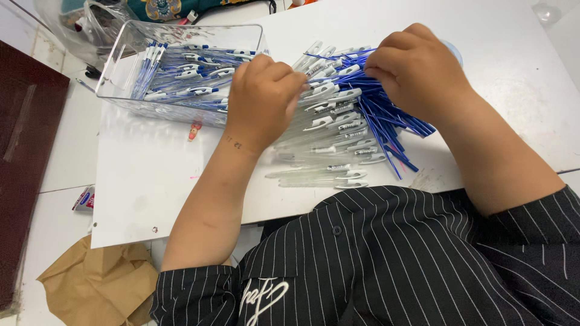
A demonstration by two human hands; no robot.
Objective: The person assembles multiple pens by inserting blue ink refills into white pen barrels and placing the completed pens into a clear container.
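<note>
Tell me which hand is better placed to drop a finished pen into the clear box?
Probably the left hand. It sits right beside the clear plastic box of assembled pens, while the right hand is over the blue refills, on the pile's far side.

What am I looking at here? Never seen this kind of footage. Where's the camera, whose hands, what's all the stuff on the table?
There is one picture, taken by a camera on a person's head looking down at their own bare hands; no machine is involved. The left hand and right hand both rest on a pile of clear pen barrels and thin blue refills on a white table. What the curled fingers pinch is hidden. A clear plastic box behind holds blue-and-white pens. Crumpled brown paper lies on the floor.
</note>
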